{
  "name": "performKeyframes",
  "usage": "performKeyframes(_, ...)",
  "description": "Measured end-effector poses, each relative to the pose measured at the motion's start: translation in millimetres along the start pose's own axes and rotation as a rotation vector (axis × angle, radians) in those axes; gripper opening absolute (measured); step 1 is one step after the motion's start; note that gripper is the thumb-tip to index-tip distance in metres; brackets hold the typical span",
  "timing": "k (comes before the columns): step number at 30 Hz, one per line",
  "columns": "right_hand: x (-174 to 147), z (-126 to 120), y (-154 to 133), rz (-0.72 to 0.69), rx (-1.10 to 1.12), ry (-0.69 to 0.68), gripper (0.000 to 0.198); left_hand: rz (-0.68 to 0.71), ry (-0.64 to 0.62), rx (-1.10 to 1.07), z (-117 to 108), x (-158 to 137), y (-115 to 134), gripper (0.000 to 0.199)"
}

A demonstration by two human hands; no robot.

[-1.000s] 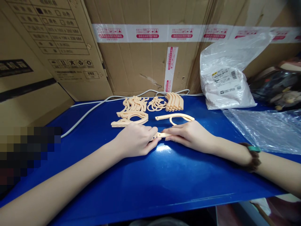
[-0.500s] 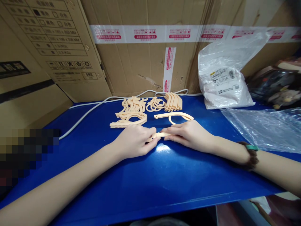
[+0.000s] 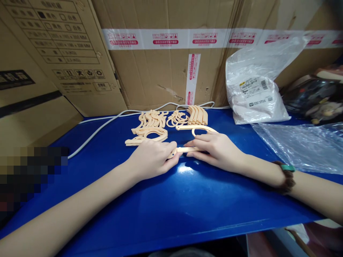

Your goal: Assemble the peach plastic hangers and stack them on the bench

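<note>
Pinched between thumb and fingers, a beige plastic hanger part [image 3: 183,150] spans the gap between my two hands. My left hand [image 3: 154,159] is closed on its left end, where a small dark hole shows. My right hand [image 3: 214,151] grips the right end, which its fingers hide. Just beyond the right fingers is a curved hanger arm [image 3: 197,127] with a loop beneath it; I cannot tell whether it joins the held part. Behind my left hand lie a few stacked hanger arms [image 3: 134,142] of the same beige plastic.
Farther back on the blue table [image 3: 166,210] are a pile of wavy beige pieces [image 3: 152,119], several hooks [image 3: 177,118] and a row of curved arms [image 3: 197,115]. A white cable [image 3: 99,132] runs behind them. Cardboard boxes [image 3: 160,75] and a white plastic bag [image 3: 254,96] stand at the back.
The right fingers have slid a little to the right and loosened slightly, so more of the held part shows. The curved arm beyond has shifted slightly away from me.
</note>
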State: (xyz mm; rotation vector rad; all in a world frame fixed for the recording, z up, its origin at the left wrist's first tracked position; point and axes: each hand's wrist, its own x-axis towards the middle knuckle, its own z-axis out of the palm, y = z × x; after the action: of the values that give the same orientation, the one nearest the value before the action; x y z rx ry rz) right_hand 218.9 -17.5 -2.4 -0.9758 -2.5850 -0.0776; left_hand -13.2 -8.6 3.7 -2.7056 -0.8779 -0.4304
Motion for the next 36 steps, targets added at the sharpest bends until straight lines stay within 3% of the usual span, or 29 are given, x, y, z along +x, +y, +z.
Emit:
performKeyframes(6,2,-4,1,0.026,-0.024,0.211,0.029,-0.086,0.063,0.100,-4,-1,2,0.032)
performKeyframes(12,3,-7,9,0.159,-0.070,0.339,0.024,-0.105,0.042,0.116,-5,-2,2,0.032)
performKeyframes(21,4,-2,20,0.209,-0.001,0.147,0.027,-0.084,0.027,0.074,-7,-1,3,0.032)
performKeyframes(30,3,1,20,0.250,0.038,0.098,0.024,0.114,-0.011,-0.196,-10,-3,7,0.026)
performKeyframes(36,4,2,20,0.306,-0.002,0.042,0.027,0.190,-0.077,-0.198,-15,1,10,0.021)
